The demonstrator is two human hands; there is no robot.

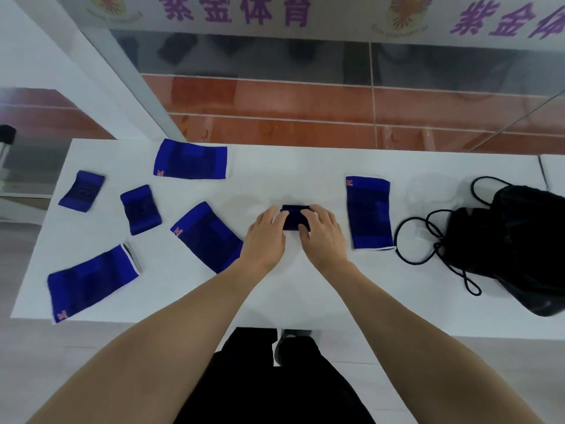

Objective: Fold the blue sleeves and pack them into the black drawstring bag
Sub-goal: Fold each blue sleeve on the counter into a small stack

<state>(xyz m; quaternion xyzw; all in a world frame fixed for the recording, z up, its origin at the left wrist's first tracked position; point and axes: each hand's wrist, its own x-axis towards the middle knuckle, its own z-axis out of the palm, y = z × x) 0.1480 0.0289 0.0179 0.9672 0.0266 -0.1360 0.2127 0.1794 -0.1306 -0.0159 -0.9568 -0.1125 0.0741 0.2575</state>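
A small folded blue sleeve (pixel 293 217) lies at the middle of the white table (pixel 305 289). My left hand (pixel 266 237) grips its left end and my right hand (pixel 321 232) grips its right end, fingers pressing on top. Several flat blue sleeves lie around: one (pixel 368 212) just right of my hands, one (pixel 208 235) just left, one (pixel 191 159) at the back, one (pixel 90 278) at the front left. Two small folded sleeves (pixel 82 191) (pixel 140 209) rest at the left. The black drawstring bag (pixel 516 240) lies at the right edge, its cord (pixel 425 237) looped on the table.
A glass wall with purple lettering (pixel 232 7) stands behind the table, over a red tiled floor (pixel 275 99). A second white tabletop (pixel 553 172) adjoins at the far right. My black clothing (pixel 269 387) shows below the table's near edge.
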